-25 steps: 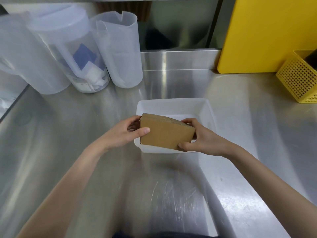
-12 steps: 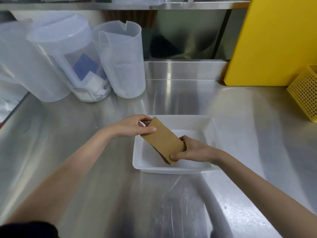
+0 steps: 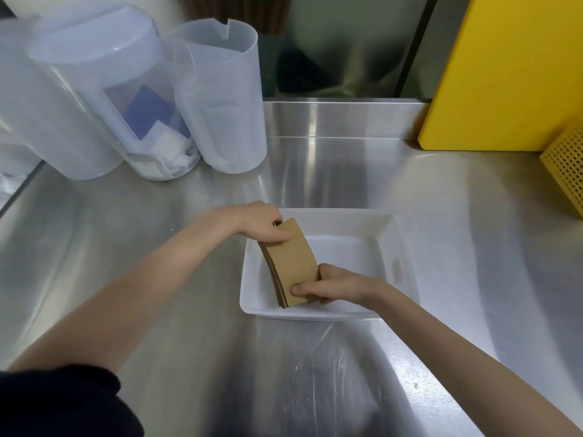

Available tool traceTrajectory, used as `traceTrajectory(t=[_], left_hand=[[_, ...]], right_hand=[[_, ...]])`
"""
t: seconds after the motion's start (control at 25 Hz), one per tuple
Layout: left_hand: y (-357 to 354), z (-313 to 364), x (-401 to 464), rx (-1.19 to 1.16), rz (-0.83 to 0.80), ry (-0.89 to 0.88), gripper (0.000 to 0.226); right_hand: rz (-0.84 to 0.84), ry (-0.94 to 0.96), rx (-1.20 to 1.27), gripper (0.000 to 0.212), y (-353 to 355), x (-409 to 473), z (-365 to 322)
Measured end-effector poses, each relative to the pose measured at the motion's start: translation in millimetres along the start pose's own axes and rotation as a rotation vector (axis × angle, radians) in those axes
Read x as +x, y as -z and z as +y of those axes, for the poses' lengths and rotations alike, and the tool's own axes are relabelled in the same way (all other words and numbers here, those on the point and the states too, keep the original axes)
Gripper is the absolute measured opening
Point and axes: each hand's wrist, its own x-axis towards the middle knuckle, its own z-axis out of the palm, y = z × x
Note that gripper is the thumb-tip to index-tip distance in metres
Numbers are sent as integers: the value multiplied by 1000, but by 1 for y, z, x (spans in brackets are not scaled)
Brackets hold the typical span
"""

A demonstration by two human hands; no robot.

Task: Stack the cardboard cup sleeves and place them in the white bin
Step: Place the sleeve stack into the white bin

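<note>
Sleeves: my stack of sleeves (image 3: pixel 291 261) lies in the white bin (image 3: pixel 405 263), long axis running away from me.
Grip: left hand (image 3: pixel 258 223) pinches the far end, right hand (image 3: pixel 328 283) the near.

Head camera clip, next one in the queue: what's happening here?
A person is holding a stack of brown cardboard cup sleeves with both bare hands, inside the left part of a white bin on a steel counter. The left hand grips the far end and the right hand the near end. The stack is tilted and not yet released. Whether its lower edge touches the bin floor cannot be told. Translucent plastic pitchers stand at the back left, apart from the bin.
</note>
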Motion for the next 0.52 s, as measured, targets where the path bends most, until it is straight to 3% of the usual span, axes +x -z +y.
traceTrajectory(t=[0.28,0.52], left_hand=[[-8,7,13,32,-66,52,33],[-10,2,17,46,-50,36,33]], right_hand=[[9,-52,134,16,-9,9,3],[50,-69,101,23,-15,18,-1]])
